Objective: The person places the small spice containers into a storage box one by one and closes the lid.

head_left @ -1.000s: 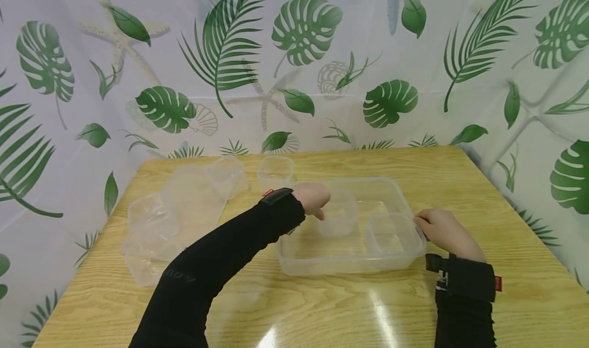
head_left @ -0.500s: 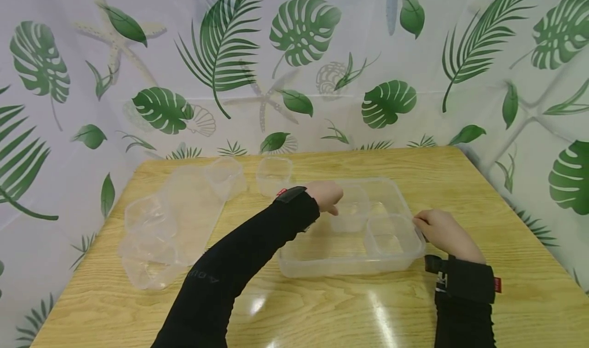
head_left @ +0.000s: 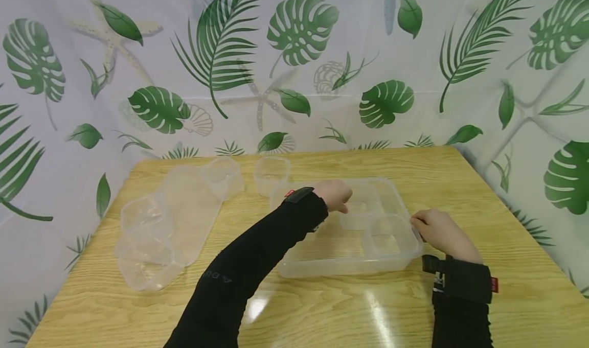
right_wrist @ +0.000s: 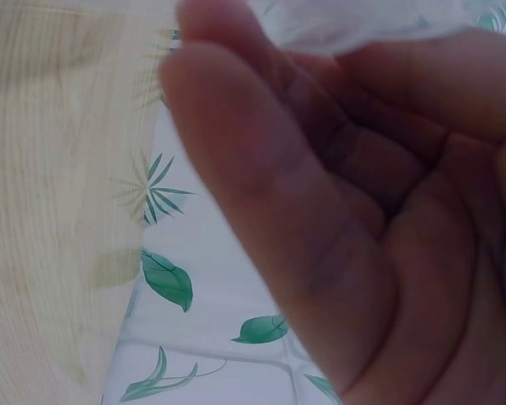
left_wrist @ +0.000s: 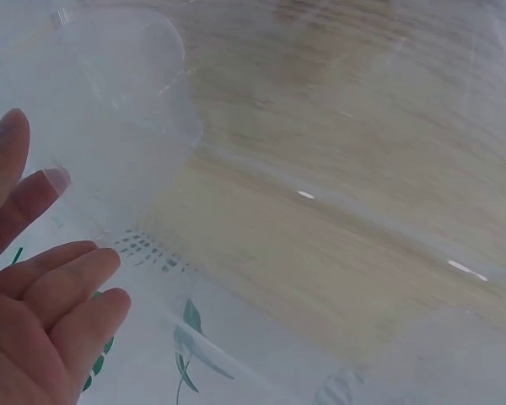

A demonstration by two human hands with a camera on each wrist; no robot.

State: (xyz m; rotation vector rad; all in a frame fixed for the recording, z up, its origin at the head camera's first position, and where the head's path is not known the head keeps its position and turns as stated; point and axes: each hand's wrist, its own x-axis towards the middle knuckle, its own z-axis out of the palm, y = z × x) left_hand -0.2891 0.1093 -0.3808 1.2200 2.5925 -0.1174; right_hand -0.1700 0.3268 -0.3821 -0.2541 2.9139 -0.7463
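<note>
A large clear plastic box (head_left: pixel 340 267) sits on the table with two small clear containers inside. My left hand (head_left: pixel 335 194) reaches over the box's left part, at the left side of the rear small container (head_left: pixel 365 217). In the left wrist view the loosely bent fingers of the left hand (left_wrist: pixel 51 287) lie beside this container's (left_wrist: pixel 126 93) translucent wall, thumb and forefinger apart. The front small container (head_left: pixel 391 238) stands in the box's right front corner. At the box's right edge my right hand (head_left: pixel 444 235) grips the rim between thumb and fingers.
A translucent flat sheet, like a lid (head_left: pixel 190 220), lies on the left of the table. Small clear containers (head_left: pixel 147 225) are heaped at its left, with another container (head_left: pixel 224 178) at its upper right. One more container (head_left: pixel 271 177) stands behind the box. A leaf-patterned cloth (head_left: pixel 299 102) hangs behind.
My left hand has moved right inside the box, and the rear small container has slid right with it, close to the front one. My right hand has stayed at the rim.
</note>
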